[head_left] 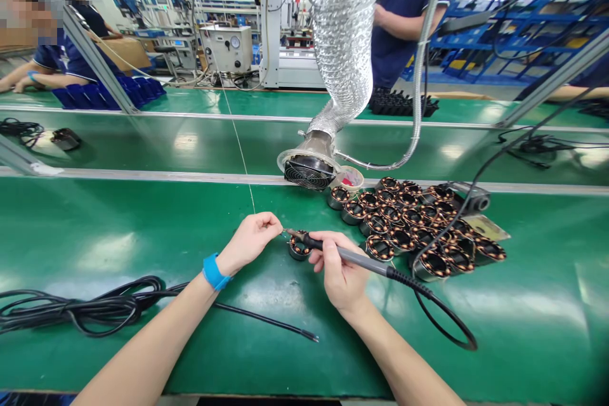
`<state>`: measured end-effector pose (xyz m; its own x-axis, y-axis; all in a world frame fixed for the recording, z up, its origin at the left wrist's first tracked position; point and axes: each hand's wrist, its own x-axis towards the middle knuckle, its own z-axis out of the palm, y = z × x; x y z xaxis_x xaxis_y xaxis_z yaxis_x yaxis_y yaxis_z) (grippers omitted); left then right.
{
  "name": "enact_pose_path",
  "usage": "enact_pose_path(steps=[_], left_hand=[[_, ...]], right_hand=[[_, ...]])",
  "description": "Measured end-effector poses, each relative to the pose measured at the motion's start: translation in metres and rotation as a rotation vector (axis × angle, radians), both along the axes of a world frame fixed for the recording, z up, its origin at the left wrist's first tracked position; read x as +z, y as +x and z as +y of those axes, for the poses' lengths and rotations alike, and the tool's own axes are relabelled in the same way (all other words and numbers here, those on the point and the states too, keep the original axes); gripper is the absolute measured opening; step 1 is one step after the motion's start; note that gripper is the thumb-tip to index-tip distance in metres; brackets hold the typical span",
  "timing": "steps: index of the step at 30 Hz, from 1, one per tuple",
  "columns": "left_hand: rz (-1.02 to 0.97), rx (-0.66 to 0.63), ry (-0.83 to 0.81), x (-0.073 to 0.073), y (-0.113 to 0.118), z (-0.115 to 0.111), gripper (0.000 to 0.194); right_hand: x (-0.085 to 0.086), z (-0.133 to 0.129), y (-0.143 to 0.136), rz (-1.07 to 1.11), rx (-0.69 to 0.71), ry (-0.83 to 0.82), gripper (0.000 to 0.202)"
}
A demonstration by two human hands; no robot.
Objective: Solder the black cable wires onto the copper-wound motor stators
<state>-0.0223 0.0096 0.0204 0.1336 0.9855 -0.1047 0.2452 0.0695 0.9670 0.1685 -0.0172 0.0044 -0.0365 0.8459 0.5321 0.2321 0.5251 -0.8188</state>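
The work was in the middle of one piece, so it could be judged. A single coil ring stood on the green bench, between the two hands, and it is taken here as the centre of the clock. The right hand, at four o'clock, was closed around the handle of a soldering iron, in a grip like for a pen. The left hand, at ten o'clock, had its thumb and forefinger pinched together, seemingly on a thin wire which came down from above. The iron's tip was next to these fingertips, but whether it touched the ring could not be told.

Towards two and three o'clock stood many similar rings in a close group; the picture did not show if they were finished or waiting. A black cable had its bare end at six o'clock, apart from the ring, so no joint between these two was visible yet.
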Motion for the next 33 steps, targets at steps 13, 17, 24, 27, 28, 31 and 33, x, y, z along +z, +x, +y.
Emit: enact_pose_path(steps=[13,17,24,27,28,31,33], left_hand=[[0.009,0.006,-0.012,0.0024,0.0009,0.0001,0.022],[0.005,0.001,-0.007,0.0007,0.0005,0.0008,0.022],[-0.001,0.003,-0.014,0.0010,0.0009,0.0005,0.022],[-0.006,0.004,-0.018,0.0021,0.0010,0.0005,0.022],[-0.007,0.004,-0.018,0.0023,0.0010,0.0005,0.022],[-0.007,0.005,-0.012,0.0021,0.0009,0.0005,0.022],[-0.008,0.005,-0.008,0.0017,0.0009,0.0005,0.022]], right_hand=[[0.0006,-0.0013,0.0003,0.095,-0.064,0.015,0.024],[0.0005,-0.0016,0.0005,0.093,-0.060,0.010,0.024],[0.0010,-0.0021,0.0001,0.094,-0.057,0.008,0.023],[0.0007,-0.0020,-0.0007,0.087,-0.055,0.012,0.023],[0.0006,-0.0020,-0.0009,0.081,-0.054,0.014,0.023],[0.0006,-0.0021,-0.0017,0.048,-0.052,0.025,0.023],[0.0013,-0.0019,-0.0027,0.014,-0.054,0.037,0.023]])
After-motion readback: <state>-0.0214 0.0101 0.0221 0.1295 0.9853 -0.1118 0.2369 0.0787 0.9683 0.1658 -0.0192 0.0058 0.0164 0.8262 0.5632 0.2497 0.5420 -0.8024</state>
